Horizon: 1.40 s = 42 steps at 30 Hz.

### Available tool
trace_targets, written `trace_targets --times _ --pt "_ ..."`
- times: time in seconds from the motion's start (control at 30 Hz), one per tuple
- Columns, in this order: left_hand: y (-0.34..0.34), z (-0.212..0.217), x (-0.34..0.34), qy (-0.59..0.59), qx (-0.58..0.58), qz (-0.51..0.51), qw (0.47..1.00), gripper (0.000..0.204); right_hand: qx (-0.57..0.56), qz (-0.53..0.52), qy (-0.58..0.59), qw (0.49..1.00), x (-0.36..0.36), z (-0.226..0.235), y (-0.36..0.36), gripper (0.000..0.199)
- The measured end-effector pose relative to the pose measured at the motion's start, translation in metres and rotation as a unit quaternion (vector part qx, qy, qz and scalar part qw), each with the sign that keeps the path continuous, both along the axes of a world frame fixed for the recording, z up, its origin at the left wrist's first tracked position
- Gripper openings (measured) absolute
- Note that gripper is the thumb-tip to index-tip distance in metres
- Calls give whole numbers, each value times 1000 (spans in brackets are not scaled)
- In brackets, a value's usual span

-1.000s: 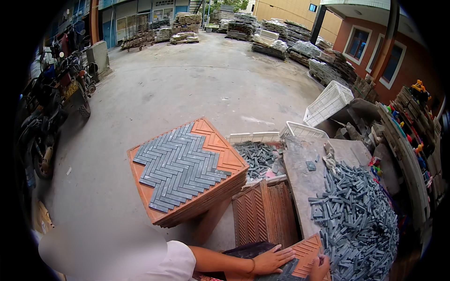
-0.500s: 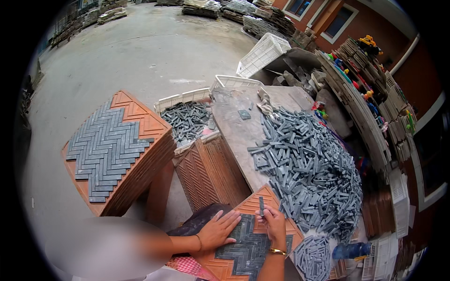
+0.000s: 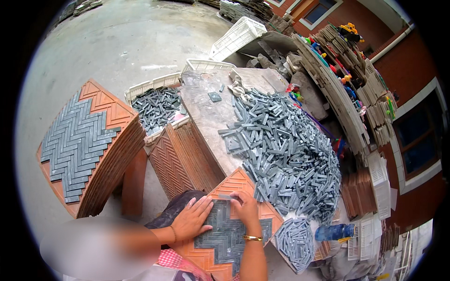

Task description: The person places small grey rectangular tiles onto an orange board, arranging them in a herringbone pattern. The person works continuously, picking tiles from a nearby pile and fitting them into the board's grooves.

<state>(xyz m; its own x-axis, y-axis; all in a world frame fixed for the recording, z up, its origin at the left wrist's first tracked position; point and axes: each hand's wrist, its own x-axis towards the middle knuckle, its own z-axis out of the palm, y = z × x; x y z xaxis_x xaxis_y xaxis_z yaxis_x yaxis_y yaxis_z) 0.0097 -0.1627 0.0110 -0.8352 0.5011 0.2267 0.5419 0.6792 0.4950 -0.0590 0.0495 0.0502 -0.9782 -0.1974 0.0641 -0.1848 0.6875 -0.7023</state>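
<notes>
An orange herringbone mould tray (image 3: 235, 182) lies before me, with dark grey strip tiles (image 3: 219, 234) set in its middle slots. Flat over the upper left of these tiles rests my left hand (image 3: 192, 219), fingers stretched out. My right hand (image 3: 245, 208), with a gold bangle at the wrist, pinches one grey strip tile (image 3: 225, 196) between thumb and fingertips. That strip is held crosswise at the upper edge of the laid tiles, close to the left fingertips. Whether it sits in a slot I cannot tell.
A large heap of loose strips (image 3: 290, 154) covers the table (image 3: 201, 93); a smaller pile (image 3: 295, 241) lies nearer. Left stands a stack of orange trays (image 3: 110, 173), its top one tiled. Beyond are a crate of strips (image 3: 157, 110), brown trays (image 3: 194, 150) and a blue bottle (image 3: 333, 232).
My right hand has come leftward over the tray, turning the strip from upright to crosswise. My left hand stays flat on the tiles. The whole view has shifted toward the right.
</notes>
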Motion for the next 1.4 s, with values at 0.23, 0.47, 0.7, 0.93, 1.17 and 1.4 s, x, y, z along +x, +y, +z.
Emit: trace_targets --times 0.23,0.47,0.7,0.93,1.17,1.4 --pt "-4 2 -2 -36 84 5 996 70 7 26 85 996 -2 3 -8 13" --pt "-8 1 -17 -32 157 40 986 66 12 65 34 997 -10 -6 -3 10" --pt "0 -7 -38 -9 130 33 991 60 -6 48 48 998 -14 -11 -13 7" --pt "2 -4 -44 22 38 18 999 54 -57 -11 4 998 -22 -15 1 9" --pt "3 -1 -56 75 32 22 996 48 -66 -207 108 970 -8 -17 50 8" --pt "27 -7 -83 61 126 -22 990 16 192 -300 162 920 2 -3 47 26"
